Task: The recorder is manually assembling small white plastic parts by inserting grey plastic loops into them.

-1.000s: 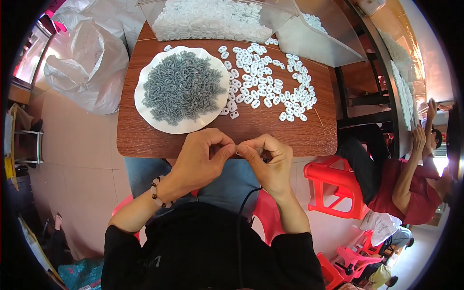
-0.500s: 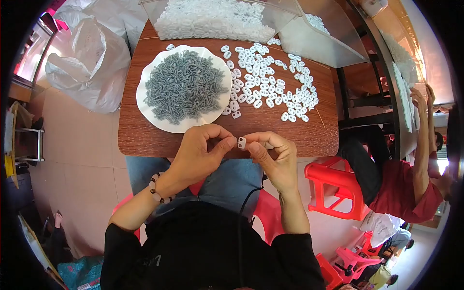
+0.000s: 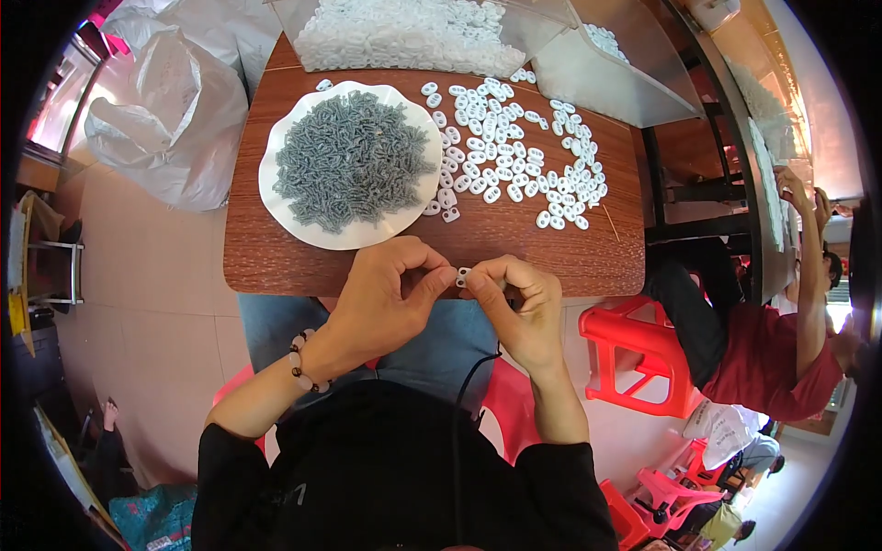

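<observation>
Just beyond the table's near edge, a small white plastic piece with two holes [image 3: 462, 277] is pinched by the thumb and fingers of my right hand [image 3: 522, 308]. On its left side, the closed fingertips of my left hand [image 3: 390, 292] meet the piece; whatever they hold is too small or hidden to name. Beyond my left hand stands a white scalloped plate [image 3: 273, 197], heaped with small grey ribbed plastic parts [image 3: 354, 161]. Many more white two-holed pieces [image 3: 501, 151] lie loose on the brown table [image 3: 367, 274], right of the plate.
Clear bins of white pieces [image 3: 404, 41] stand at the table's far edge. A thin stick [image 3: 611, 223] lies near the right edge. White plastic sacks [image 3: 170, 129] sit at the far left. On the right are a red stool [image 3: 634, 354] and a co-worker in dark red [image 3: 772, 358].
The white piece has turned a little and shifted slightly down and right. My right fingertips have closed in around it, and both hands' tips are nearer each other.
</observation>
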`<control>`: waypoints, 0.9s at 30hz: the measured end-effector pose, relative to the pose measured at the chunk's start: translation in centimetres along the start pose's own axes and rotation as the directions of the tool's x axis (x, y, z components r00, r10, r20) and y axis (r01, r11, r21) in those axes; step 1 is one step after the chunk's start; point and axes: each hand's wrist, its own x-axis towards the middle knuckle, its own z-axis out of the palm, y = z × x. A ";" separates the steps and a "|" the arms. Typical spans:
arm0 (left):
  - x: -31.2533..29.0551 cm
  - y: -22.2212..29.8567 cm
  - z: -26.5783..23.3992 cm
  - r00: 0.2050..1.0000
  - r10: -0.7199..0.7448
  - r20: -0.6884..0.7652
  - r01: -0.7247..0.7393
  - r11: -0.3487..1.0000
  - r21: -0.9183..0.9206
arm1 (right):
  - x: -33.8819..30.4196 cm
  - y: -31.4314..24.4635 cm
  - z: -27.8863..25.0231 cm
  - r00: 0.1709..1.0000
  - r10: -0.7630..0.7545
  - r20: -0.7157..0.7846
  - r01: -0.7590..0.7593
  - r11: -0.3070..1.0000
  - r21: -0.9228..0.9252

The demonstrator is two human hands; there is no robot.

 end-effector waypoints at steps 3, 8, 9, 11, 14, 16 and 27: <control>-0.1 -0.1 0.4 0.997 0.064 -0.044 -0.065 0.998 -0.017 | -0.1 0.3 0.0 1.000 -0.022 -0.003 0.021 0.999 -0.033; -0.1 -0.6 0.4 0.996 0.077 -0.040 -0.076 0.997 0.025 | 0.3 0.5 0.0 0.994 -0.109 0.025 0.111 0.979 -0.171; 0.0 -0.7 0.4 0.997 0.067 -0.025 -0.065 0.997 0.042 | 0.3 0.6 0.0 0.994 -0.109 0.026 0.111 0.979 -0.171; 0.0 -0.7 0.5 0.997 0.069 -0.035 -0.069 0.998 0.017 | 0.3 0.6 -0.1 0.999 -0.023 0.032 0.026 0.997 -0.074; 0.2 -0.6 0.6 0.999 0.040 -0.027 -0.042 0.997 -0.067 | 0.3 0.5 -0.2 1.000 0.012 -0.015 -0.012 1.000 0.015; 0.3 -0.7 0.7 1.000 0.009 -0.009 -0.010 0.992 -0.123 | 0.4 0.4 -0.3 0.999 0.029 -0.031 -0.028 0.999 0.026; 0.5 -1.3 1.2 0.993 -0.090 -0.079 0.073 0.977 -0.202 | 0.5 0.5 -1.1 0.994 0.024 -0.103 -0.013 0.994 0.106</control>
